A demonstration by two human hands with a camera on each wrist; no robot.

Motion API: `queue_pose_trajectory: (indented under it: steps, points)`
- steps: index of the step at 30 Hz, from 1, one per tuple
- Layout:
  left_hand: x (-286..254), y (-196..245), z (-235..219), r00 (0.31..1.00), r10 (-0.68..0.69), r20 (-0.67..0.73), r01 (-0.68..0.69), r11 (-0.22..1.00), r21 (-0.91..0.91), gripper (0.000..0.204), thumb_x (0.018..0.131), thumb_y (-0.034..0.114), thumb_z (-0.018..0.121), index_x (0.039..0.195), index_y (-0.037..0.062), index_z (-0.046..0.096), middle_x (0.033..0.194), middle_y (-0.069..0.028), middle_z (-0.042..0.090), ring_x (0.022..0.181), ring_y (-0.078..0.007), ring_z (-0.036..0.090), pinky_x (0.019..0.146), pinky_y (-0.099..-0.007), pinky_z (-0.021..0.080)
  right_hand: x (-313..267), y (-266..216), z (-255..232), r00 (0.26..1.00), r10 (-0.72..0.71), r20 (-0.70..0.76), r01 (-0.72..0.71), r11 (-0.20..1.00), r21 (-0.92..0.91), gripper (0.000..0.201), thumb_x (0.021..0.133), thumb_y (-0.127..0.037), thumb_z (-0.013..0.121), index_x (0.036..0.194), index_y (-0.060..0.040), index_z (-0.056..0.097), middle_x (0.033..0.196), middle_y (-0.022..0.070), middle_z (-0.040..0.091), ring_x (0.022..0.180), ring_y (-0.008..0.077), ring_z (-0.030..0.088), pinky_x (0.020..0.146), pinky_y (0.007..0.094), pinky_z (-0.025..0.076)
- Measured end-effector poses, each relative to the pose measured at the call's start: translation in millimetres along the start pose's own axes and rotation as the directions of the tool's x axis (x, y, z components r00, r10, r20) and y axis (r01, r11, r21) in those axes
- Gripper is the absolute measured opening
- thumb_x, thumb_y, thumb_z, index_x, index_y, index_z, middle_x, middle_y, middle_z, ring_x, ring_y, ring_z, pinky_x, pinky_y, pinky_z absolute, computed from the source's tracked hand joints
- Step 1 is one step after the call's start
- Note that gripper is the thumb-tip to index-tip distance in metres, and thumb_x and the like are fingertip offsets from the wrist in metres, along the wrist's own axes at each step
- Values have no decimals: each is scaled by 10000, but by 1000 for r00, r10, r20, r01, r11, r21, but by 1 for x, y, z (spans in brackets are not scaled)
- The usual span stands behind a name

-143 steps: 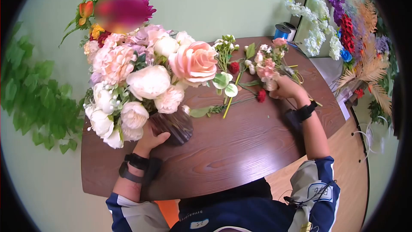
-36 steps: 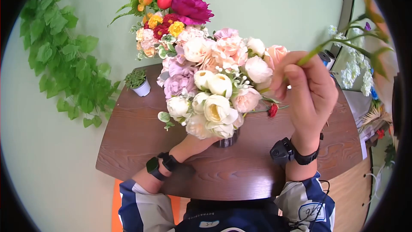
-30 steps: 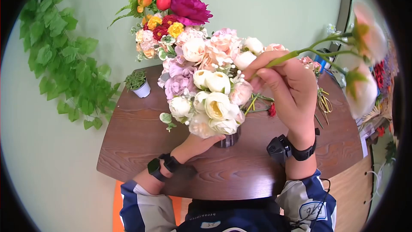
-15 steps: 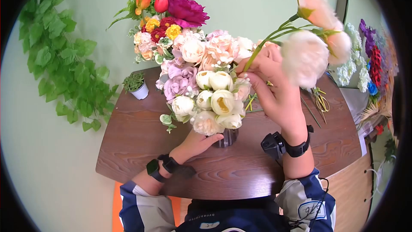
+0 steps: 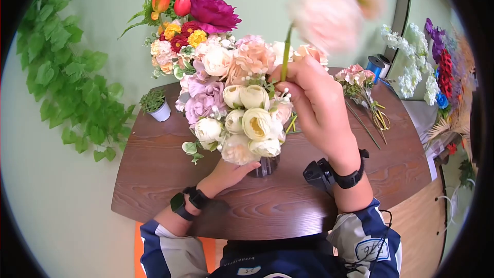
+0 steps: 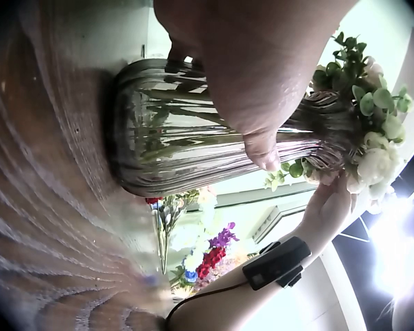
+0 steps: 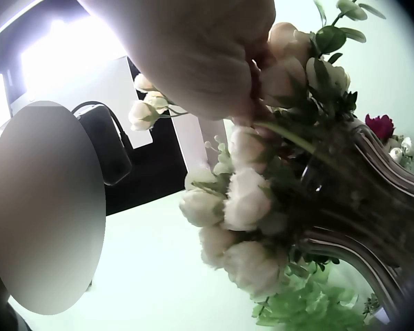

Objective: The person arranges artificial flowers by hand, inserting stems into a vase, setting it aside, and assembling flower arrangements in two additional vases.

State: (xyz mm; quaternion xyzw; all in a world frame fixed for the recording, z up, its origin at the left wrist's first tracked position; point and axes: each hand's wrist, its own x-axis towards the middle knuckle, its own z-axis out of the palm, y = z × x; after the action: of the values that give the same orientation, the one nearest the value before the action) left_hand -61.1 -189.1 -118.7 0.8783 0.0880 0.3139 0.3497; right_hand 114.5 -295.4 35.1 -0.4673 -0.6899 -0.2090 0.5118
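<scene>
A ribbed glass vase (image 6: 152,155) stands on the table, filled with stems. Its bouquet (image 5: 242,100) of cream, peach and lilac flowers mostly covers it in the head view. My left hand (image 5: 226,174) grips the vase's side, thumb across the glass in the left wrist view. Above the bouquet's right side, my right hand (image 5: 324,105) pinches a green stem (image 5: 286,54) bearing blurred pale pink flowers (image 5: 329,15). In the right wrist view the stem's lower part (image 7: 290,136) reaches in among the blooms at the vase mouth.
Behind stands a colourful arrangement (image 5: 193,25) with tulips. A small potted plant (image 5: 159,108) sits at the back left. Loose pink flowers (image 5: 355,77) lie at the right, near ribbon spools (image 5: 378,67). Green ivy (image 5: 67,82) hangs left; more flowers (image 5: 445,77) stand far right.
The right hand has picked up the flower spray from the table side, moved left to the bouquet and swung the blooms from sideways to upright. The left hand stays on the vase.
</scene>
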Motion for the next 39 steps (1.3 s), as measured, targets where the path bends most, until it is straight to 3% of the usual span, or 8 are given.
queue_pose_trajectory:
  steps: [8, 12, 15, 19, 26, 28, 34, 39]
  points:
    - [-3, -4, 1, 1000, 22, 0, -21, 994, 110, 345, 868, 242, 612, 1114, 6, 556, 1091, -133, 573, 1034, -293, 526, 896, -380, 400, -1, -3, -2, 998, 70, 0, -70, 997, -39, 111, 755, -16, 633, 841, -26, 564, 733, 113, 541, 725, 303, 519, 634, 376, 424]
    - [-3, 1, -2, 994, -98, 42, 99, 995, -9, 361, 867, 246, 613, 1129, 4, 553, 1127, -128, 567, 1071, -277, 517, 919, -365, 394, -3, -5, -15, 980, 110, 166, -106, 994, -32, 161, 730, 66, 565, 868, -11, 595, 784, 96, 582, 725, 251, 516, 664, 319, 422]
    - [-3, 3, -2, 986, -153, 66, 155, 988, -20, 373, 867, 238, 616, 1150, 6, 546, 1144, -120, 566, 1087, -262, 514, 941, -355, 387, -1, 1, -15, 997, -73, 7, 74, 990, -120, 146, 728, 59, 579, 854, -11, 603, 757, 76, 591, 751, 234, 510, 672, 329, 423]
    - [-1, 12, -8, 935, -312, 170, 318, 948, -8, 390, 866, 219, 622, 1183, 11, 531, 1163, -111, 561, 1096, -244, 511, 961, -348, 378, -2, -2, -26, 993, 81, 89, -80, 997, -22, 77, 758, -19, 606, 748, -21, 529, 750, 103, 552, 761, 295, 476, 684, 377, 389]
    - [-3, 3, -2, 990, -138, 42, 141, 988, -60, 394, 862, 213, 628, 1192, 18, 535, 1184, -99, 557, 1114, -239, 504, 968, -339, 375, -1, 13, -15, 990, 22, 138, -14, 998, -61, 68, 815, -72, 576, 804, -15, 541, 719, 140, 478, 738, 333, 460, 665, 400, 370]
    - [-2, 1, -6, 927, -307, 215, 326, 943, -61, 739, 850, 361, 631, 1337, -77, 290, 1314, -208, 405, 1224, -285, 378, 1047, -351, 272, -1, 16, -11, 990, -13, 144, 22, 998, -57, 75, 807, -81, 591, 807, -19, 550, 734, 136, 468, 736, 321, 462, 672, 394, 377]
    - [0, 9, -9, 884, -401, 242, 427, 902, -65, 722, 856, 295, 629, 1328, -102, 254, 1297, -180, 410, 1211, -260, 379, 1040, -359, 281, -7, 10, -16, 969, -30, 245, -7, 989, 147, 81, 758, -56, 620, 820, -41, 571, 776, 101, 487, 778, 277, 491, 681, 381, 385]
    - [-8, -17, 0, 960, -213, 181, 231, 970, -81, 667, 858, 211, 625, 1330, -84, 258, 1275, -156, 428, 1186, -220, 395, 1033, -344, 295, -8, 13, -16, 948, -36, 317, 10, 997, 82, 188, 640, -34, 644, 816, -51, 580, 743, 69, 479, 808, 253, 473, 756, 365, 340]
